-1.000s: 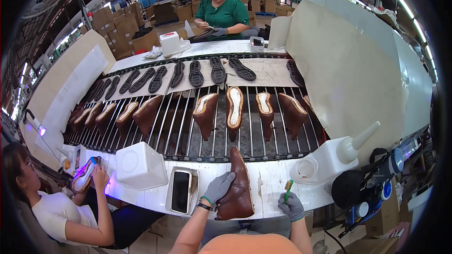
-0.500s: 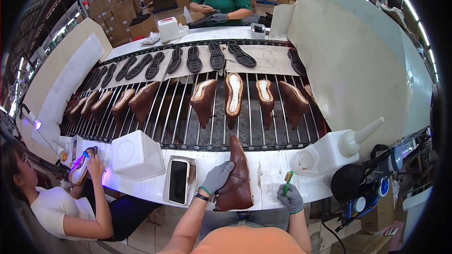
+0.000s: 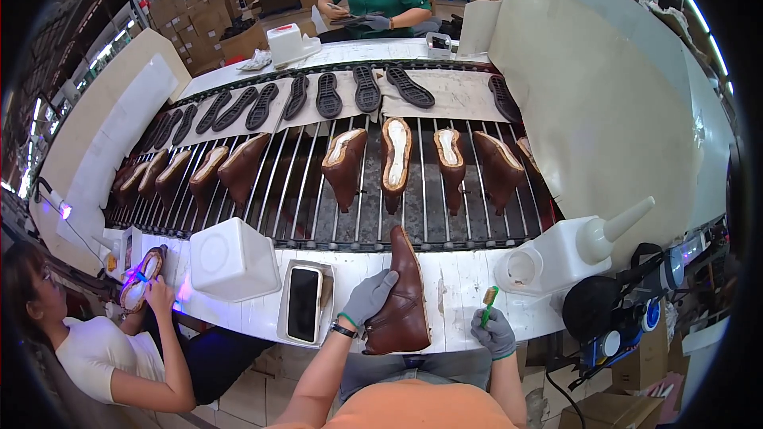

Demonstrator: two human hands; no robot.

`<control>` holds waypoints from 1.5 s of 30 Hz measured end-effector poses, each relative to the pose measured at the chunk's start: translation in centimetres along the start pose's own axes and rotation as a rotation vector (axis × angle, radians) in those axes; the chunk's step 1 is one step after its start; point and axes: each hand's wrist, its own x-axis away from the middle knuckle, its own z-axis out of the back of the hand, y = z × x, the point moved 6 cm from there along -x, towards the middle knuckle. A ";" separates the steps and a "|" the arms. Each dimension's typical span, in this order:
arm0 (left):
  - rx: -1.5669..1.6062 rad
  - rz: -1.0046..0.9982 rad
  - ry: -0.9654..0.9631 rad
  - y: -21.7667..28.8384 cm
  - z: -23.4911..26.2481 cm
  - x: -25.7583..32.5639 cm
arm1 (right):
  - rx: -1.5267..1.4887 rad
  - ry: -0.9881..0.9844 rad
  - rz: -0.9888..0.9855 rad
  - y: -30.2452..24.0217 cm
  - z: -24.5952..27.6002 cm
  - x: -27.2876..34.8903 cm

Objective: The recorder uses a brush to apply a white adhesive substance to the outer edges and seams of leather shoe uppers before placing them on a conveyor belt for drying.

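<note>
My left hand (image 3: 370,299), in a grey glove, grips a brown leather boot (image 3: 400,302) by its shaft side. The boot lies on its side on the white bench, toe toward the conveyor, the pale edge of its bottom facing right. In my gloved right hand (image 3: 494,333) is a small brush (image 3: 488,307) with a green handle and tan bristles, held upright over the bench's front edge. A white squeeze bottle (image 3: 556,258) with a long nozzle and a round opening in its side stands beyond the brush.
Boots (image 3: 395,160) stand sole-up on the roller conveyor (image 3: 302,202), with black soles (image 3: 327,96) on the cloth behind. A white plastic container (image 3: 233,260) and a phone in a tray (image 3: 304,304) sit left. Co-workers work at left and across; a tall panel (image 3: 588,103) rises at right.
My hands, the boot and the brush stay almost where they were. The co-worker at left has tilted the boot upright, and the hands of the person across have shifted slightly.
</note>
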 end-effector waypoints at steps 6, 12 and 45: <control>0.020 0.015 -0.024 1.0 0.3 0.1 | -0.012 -0.034 -0.008 -0.3 -0.2 -0.3; 0.009 0.025 -0.028 0.6 -0.1 0.0 | -0.029 -0.045 -0.012 -0.3 -0.2 -0.3; 0.074 0.077 -0.090 0.3 -1.0 -0.4 | 0.073 0.045 -0.004 -0.6 -0.1 0.9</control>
